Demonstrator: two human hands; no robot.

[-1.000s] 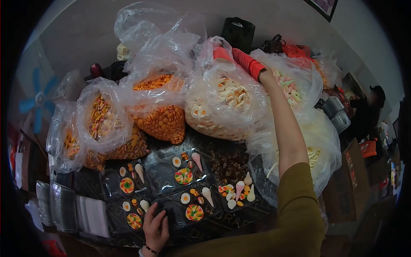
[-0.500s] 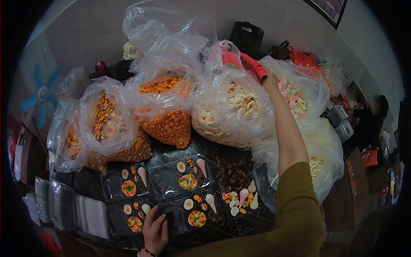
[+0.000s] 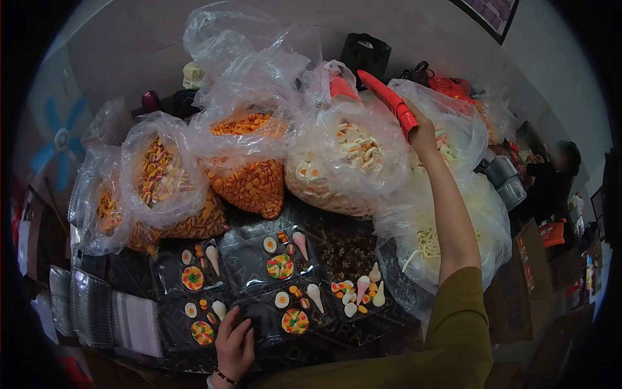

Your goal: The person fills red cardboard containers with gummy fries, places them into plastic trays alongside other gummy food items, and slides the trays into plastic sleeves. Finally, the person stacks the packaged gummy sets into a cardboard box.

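Note:
At the upper right my right hand (image 3: 422, 133) grips a bundle of what look like red folded packets (image 3: 389, 100), tilted above the bag of egg-shaped gummies (image 3: 355, 152). My left hand (image 3: 234, 347) lies with its fingers stretched out at a clear tray of gummies, close to a white cone-shaped gummy (image 3: 219, 310) and a round multicoloured gummy (image 3: 202, 332). Similar sets fill the other trays, with a pizza-like gummy (image 3: 295, 321), an egg gummy (image 3: 282, 299) and a pink cone gummy (image 3: 300, 246). Brown candies (image 3: 350, 256) and a small pile of mixed gummies (image 3: 348, 292) lie to the right.
Big plastic bags line the back, holding burger-like gummies (image 3: 157, 175), orange gummies (image 3: 249, 185) and pale stick gummies (image 3: 429, 246). Stacked clear plastic trays (image 3: 97, 305) stand at the left. A fan (image 3: 61, 139) is farther left. Another person (image 3: 554, 178) is at the far right.
My right hand has moved slightly right and down with the red bundle, which now shows its edge at a steeper tilt. My left hand stays at the tray. The camera view has shifted slightly.

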